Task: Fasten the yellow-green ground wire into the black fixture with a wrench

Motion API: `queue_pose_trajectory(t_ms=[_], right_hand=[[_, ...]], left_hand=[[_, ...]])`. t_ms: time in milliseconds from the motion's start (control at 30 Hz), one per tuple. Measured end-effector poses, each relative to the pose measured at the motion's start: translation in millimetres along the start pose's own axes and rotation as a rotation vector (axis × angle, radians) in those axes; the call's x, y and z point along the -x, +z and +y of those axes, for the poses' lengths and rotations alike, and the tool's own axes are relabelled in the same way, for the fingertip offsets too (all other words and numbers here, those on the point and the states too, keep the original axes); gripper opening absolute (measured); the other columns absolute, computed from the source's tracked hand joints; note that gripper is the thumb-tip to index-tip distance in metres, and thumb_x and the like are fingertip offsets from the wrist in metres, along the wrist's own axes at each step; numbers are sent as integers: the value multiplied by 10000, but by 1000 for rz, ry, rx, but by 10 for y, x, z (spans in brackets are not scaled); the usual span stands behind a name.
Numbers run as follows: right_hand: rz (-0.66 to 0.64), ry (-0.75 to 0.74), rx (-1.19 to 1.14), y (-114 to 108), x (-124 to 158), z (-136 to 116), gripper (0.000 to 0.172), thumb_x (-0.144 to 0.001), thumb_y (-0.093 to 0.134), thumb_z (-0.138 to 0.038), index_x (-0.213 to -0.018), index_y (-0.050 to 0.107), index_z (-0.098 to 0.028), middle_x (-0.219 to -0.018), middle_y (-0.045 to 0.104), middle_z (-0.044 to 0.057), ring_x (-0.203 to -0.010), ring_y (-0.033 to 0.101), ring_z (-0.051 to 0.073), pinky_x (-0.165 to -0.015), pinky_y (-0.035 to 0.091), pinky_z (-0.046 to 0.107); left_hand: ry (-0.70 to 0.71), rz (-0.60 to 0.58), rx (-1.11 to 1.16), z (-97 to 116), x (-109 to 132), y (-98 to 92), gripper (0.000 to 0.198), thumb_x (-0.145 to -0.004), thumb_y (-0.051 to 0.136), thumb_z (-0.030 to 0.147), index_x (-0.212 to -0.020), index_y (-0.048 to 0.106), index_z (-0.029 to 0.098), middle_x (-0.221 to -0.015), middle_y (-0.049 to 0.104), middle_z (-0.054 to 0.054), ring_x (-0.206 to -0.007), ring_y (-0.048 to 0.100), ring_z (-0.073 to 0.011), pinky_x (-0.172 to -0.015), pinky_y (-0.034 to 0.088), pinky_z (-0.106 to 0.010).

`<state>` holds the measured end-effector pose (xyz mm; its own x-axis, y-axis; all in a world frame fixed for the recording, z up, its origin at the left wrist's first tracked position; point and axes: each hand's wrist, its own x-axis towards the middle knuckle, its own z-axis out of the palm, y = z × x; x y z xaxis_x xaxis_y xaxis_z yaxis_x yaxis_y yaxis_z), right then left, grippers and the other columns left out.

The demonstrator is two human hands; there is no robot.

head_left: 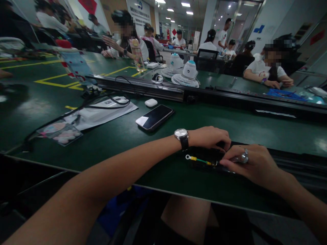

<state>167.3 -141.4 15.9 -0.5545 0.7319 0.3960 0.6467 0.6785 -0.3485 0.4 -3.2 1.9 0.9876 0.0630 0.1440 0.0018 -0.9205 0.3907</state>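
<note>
On the dark green table lies a long black bar (288, 160), dark and hard to make out, near the front edge. My left hand (211, 137), with a watch (181, 133) at its wrist, rests over the bar's left end, fingers curled down; what they grip is hidden. Thumb and fingers of my right hand (252, 161) are pinched together just beside it, on something small that I cannot make out. A short green-and-yellow wire (201, 160) with a ring terminal sticks out leftward from near the right fingertips.
A phone (155, 117) and a white earbud case (151, 102) lie beyond my left forearm. Papers and black cables (102, 110) are further left. A long dark rail (143, 88) crosses the table; small white fans (186, 75) stand behind it. Several people sit at tables beyond.
</note>
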Motion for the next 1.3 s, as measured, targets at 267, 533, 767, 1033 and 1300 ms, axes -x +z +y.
queue_pose_trajectory(t_ms=[267, 533, 767, 1033, 1300], right_hand=[[-17, 50, -22, -5, -36, -11, 220, -1007, 552, -289, -840, 664, -202, -706, 700, -6, -555, 634, 122, -546, 455, 234], [-129, -107, -137, -97, -32, 77, 139, -1019, 538, -226, -981, 670, -206, -897, 735, 40, -795, 697, 166, -728, 544, 275], [-21, 117, -137, -228, -6, 40, 158, -1005, 572, -286, -938, 695, -212, -723, 725, -10, -623, 688, 143, -615, 504, 247], [-62, 117, -91, -83, -63, -1, 158, -994, 585, -281, -906, 701, -221, -635, 710, -35, -545, 675, 134, -582, 500, 227], [-82, 5, -39, -207, -27, 81, 139, -1022, 530, -247, -1000, 661, -210, -857, 714, 25, -759, 672, 167, -707, 497, 279]], left_hand=[[8, 4, 4, -16, -5, 10, 113, -921, 657, 200, -1033, 667, 206, -1187, 637, -53, -1018, 629, -179, -821, 482, -288], [42, 32, 16, -23, 10, 11, 126, -908, 660, 171, -1026, 678, 211, -1179, 657, -58, -1028, 638, -187, -817, 484, -294], [7, 16, 31, -48, -15, 36, 175, -903, 668, 186, -1069, 685, 240, -1196, 649, -33, -1038, 637, -181, -842, 473, -295], [53, 13, 70, -64, 2, 16, 305, -922, 636, 175, -1215, 610, 256, -1226, 637, -47, -1094, 613, -193, -874, 468, -302], [9, 21, 13, -74, -28, 47, 266, -927, 649, 222, -1190, 605, 238, -1204, 636, -49, -1080, 614, -196, -871, 466, -303]])
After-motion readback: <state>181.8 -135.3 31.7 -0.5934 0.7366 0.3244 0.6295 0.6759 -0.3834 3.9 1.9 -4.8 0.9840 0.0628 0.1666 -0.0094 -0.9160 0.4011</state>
